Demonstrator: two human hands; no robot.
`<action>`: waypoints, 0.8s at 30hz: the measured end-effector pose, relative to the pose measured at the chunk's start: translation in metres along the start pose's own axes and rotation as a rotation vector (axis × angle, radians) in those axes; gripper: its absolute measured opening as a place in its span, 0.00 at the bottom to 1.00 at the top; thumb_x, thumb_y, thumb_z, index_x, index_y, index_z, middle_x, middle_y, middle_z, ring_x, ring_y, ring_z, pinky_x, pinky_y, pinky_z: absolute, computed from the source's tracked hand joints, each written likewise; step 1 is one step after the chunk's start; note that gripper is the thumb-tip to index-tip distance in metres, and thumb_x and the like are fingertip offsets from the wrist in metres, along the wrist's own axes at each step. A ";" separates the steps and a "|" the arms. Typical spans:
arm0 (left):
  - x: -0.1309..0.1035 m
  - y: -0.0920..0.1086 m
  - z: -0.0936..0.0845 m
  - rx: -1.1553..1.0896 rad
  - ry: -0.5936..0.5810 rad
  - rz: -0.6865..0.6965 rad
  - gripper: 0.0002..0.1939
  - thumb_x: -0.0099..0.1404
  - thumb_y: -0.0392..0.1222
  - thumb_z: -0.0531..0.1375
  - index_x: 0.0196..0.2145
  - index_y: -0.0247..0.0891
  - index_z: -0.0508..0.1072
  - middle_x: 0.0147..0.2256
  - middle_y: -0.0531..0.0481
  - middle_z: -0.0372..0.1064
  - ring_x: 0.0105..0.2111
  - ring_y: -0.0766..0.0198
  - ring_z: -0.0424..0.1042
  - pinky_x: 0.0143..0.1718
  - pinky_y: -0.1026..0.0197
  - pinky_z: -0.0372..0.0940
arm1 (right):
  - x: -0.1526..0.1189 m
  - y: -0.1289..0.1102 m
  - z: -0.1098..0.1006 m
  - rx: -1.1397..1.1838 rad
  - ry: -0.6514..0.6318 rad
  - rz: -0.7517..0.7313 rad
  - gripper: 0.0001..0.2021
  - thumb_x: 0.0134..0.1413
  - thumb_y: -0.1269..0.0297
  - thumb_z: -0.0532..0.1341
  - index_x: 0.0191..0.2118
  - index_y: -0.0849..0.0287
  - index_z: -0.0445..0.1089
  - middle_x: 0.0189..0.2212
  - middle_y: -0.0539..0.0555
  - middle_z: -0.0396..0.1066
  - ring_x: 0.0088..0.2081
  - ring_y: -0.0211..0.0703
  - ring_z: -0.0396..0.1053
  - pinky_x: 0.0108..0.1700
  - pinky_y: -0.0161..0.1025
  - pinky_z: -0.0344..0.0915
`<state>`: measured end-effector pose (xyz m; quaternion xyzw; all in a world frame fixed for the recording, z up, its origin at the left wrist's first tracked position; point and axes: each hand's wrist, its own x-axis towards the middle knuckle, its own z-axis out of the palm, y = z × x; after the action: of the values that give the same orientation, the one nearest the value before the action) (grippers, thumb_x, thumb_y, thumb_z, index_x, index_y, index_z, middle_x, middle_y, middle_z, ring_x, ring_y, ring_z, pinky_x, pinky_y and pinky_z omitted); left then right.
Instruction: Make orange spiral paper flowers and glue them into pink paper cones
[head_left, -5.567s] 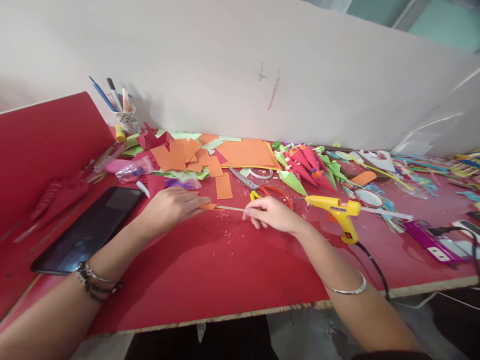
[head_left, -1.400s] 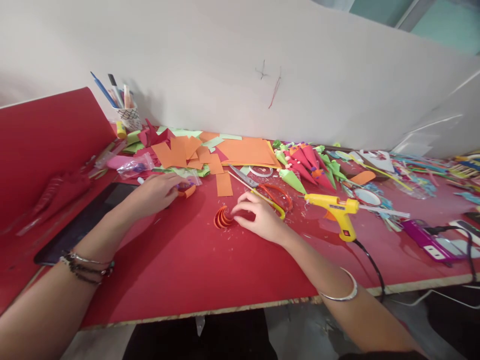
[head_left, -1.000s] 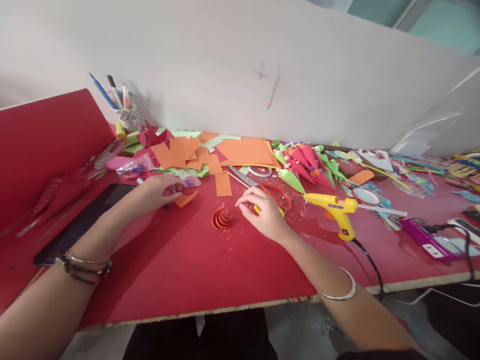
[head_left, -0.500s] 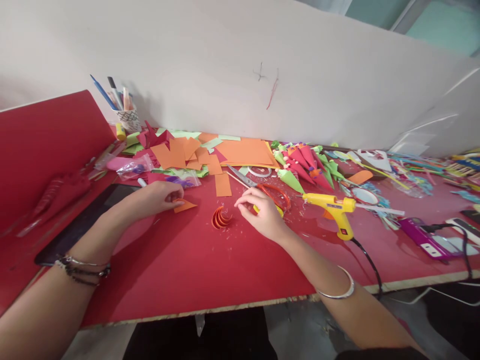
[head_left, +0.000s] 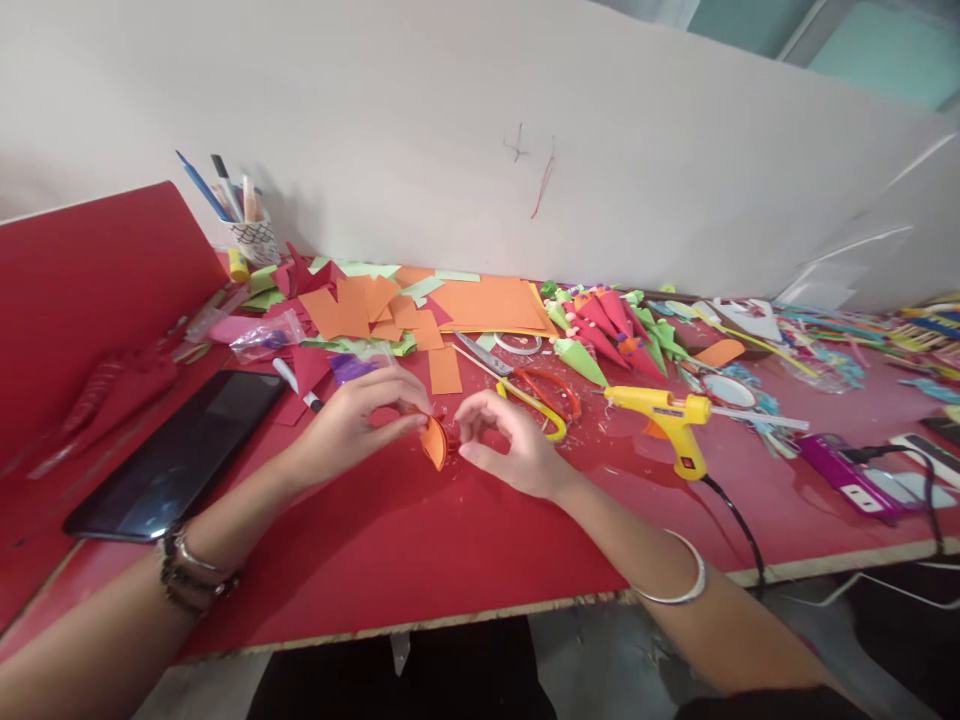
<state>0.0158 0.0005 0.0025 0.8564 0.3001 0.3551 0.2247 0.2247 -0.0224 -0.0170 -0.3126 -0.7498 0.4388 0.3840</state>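
Note:
My left hand (head_left: 375, 420) pinches a piece of orange paper (head_left: 433, 444) with a curved edge between thumb and fingertips. Behind this piece, the small curled orange paper strips on the table are mostly hidden. Close on the other side is my right hand (head_left: 506, 445), its fingers curved and the thumb apart from them, with nothing visible in the gap. Just beyond the right hand lie scissors with orange handles (head_left: 551, 390) and a yellow-handled tool (head_left: 553, 425), partly covered by the hand.
A yellow glue gun (head_left: 679, 420) stands to the right, its cord running over the table edge. Paper cones (head_left: 600, 325) and orange paper cutouts (head_left: 352, 305) lie at the back. A phone (head_left: 180, 455), a marker (head_left: 296, 383) and a pen cup (head_left: 255, 240) are leftward; a purple power strip (head_left: 862, 480) is far right.
My left hand has moved right, carrying the orange paper to the curled strips. The right hand has shifted slightly, with its thumb and fingers now farther apart. The phone and marker are more exposed.

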 end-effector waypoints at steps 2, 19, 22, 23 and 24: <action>-0.001 0.005 0.005 -0.009 0.004 0.037 0.04 0.60 0.35 0.55 0.32 0.38 0.70 0.32 0.49 0.66 0.33 0.67 0.66 0.36 0.64 0.63 | -0.001 -0.003 0.001 0.059 -0.035 0.037 0.10 0.49 0.61 0.58 0.37 0.57 0.58 0.30 0.50 0.62 0.32 0.35 0.63 0.36 0.37 0.63; -0.005 0.014 0.015 -0.179 0.079 -0.016 0.04 0.59 0.40 0.58 0.33 0.40 0.71 0.33 0.49 0.64 0.34 0.65 0.65 0.37 0.61 0.63 | -0.001 -0.003 0.010 0.388 -0.033 0.190 0.15 0.43 0.63 0.63 0.37 0.55 0.59 0.38 0.50 0.61 0.36 0.35 0.65 0.38 0.36 0.65; -0.005 0.014 0.021 -0.379 0.083 -0.086 0.09 0.57 0.42 0.59 0.35 0.38 0.68 0.33 0.49 0.64 0.33 0.65 0.66 0.35 0.62 0.64 | -0.001 -0.005 0.011 0.393 -0.041 0.207 0.15 0.42 0.64 0.64 0.38 0.55 0.60 0.35 0.49 0.63 0.35 0.35 0.66 0.39 0.37 0.66; -0.006 0.014 0.022 -0.437 0.085 -0.110 0.09 0.57 0.42 0.59 0.36 0.38 0.67 0.33 0.49 0.63 0.33 0.66 0.66 0.35 0.63 0.64 | -0.001 -0.006 0.011 0.401 -0.048 0.204 0.15 0.42 0.65 0.64 0.38 0.55 0.60 0.35 0.49 0.63 0.36 0.35 0.66 0.40 0.37 0.66; -0.006 0.013 0.024 -0.485 0.083 -0.132 0.09 0.57 0.41 0.59 0.36 0.38 0.66 0.33 0.50 0.63 0.33 0.66 0.66 0.35 0.64 0.64 | -0.001 -0.006 0.011 0.412 -0.051 0.195 0.15 0.42 0.65 0.64 0.38 0.55 0.61 0.34 0.49 0.64 0.36 0.35 0.66 0.40 0.37 0.66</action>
<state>0.0350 -0.0173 -0.0078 0.7406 0.2705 0.4361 0.4337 0.2152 -0.0306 -0.0157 -0.2877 -0.6200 0.6254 0.3763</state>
